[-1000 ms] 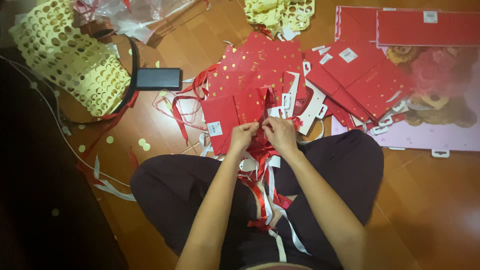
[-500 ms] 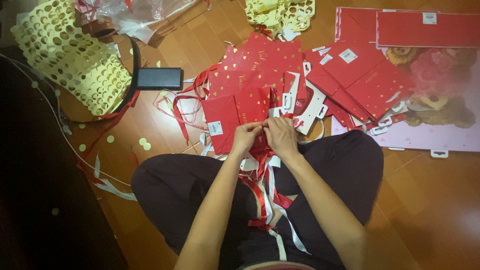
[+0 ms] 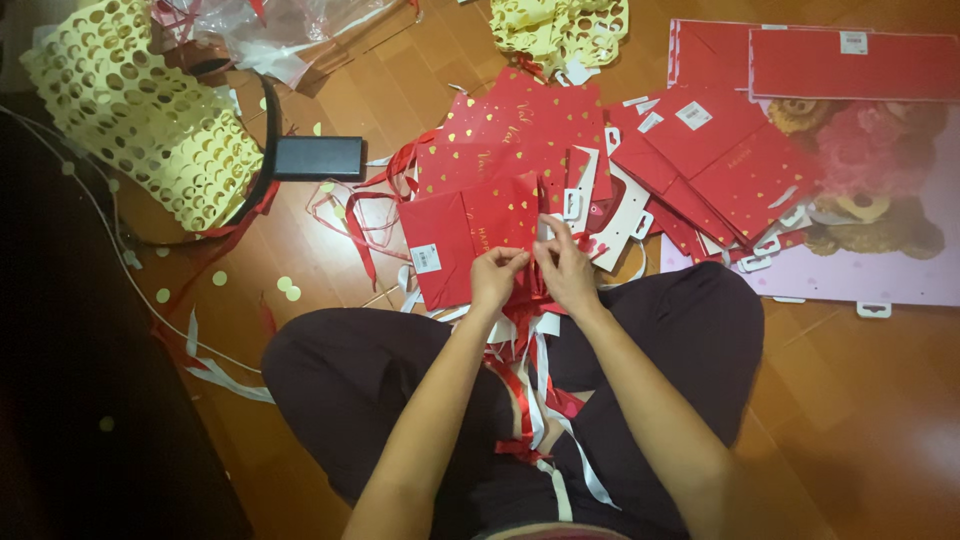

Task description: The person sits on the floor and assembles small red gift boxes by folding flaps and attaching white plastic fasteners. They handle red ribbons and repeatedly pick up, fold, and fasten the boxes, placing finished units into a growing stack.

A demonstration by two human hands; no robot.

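Note:
A flat red gift bag (image 3: 462, 235) with gold hearts and a white label lies on the wooden floor just in front of my crossed legs. My left hand (image 3: 497, 279) and my right hand (image 3: 563, 272) meet at its near edge, both pinching a red ribbon (image 3: 523, 300) there. Red and white ribbons (image 3: 532, 400) trail down from my hands over my lap. More red bags (image 3: 510, 135) are piled behind the one I work on.
Another stack of red bags (image 3: 725, 160) lies right, over a pink teddy-bear sheet (image 3: 870, 240). A black box (image 3: 318, 158) sits left of the pile. Yellow punched-out sheets (image 3: 140, 120) and clear plastic (image 3: 270, 40) are upper left. Paper dots and ribbon scraps litter the floor.
My hands stay at the bag's near edge with only small finger movements on the ribbon. Nothing else has moved.

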